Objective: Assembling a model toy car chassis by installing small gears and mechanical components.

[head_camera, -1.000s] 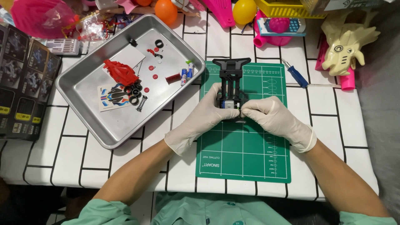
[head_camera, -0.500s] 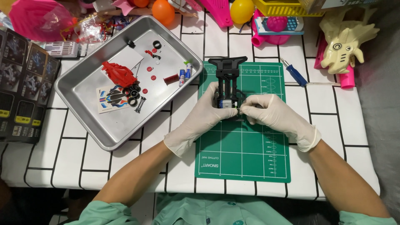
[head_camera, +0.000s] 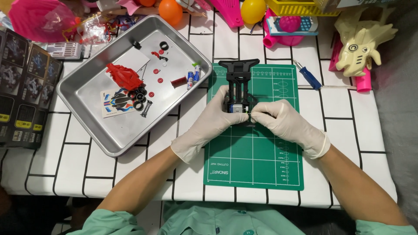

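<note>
White-tiled desk, green cutting mat: my left hand grip pinches the black toy-car chassis steady, right hand grip pinches a small part at its rear; I'd press square, gently.

White latex gloves are covering the left hand and right hand, which are gripping a black toy-car chassis over a green cutting mat showing pale grid lines. Left of the mat, a silver metal tray is holding a red car body, black tyres and a blue-and-red sticker sheet. Right of the mat, a blue-handled screwdriver is lying on the white tablecloth bearing a black brick-line pattern.
</note>
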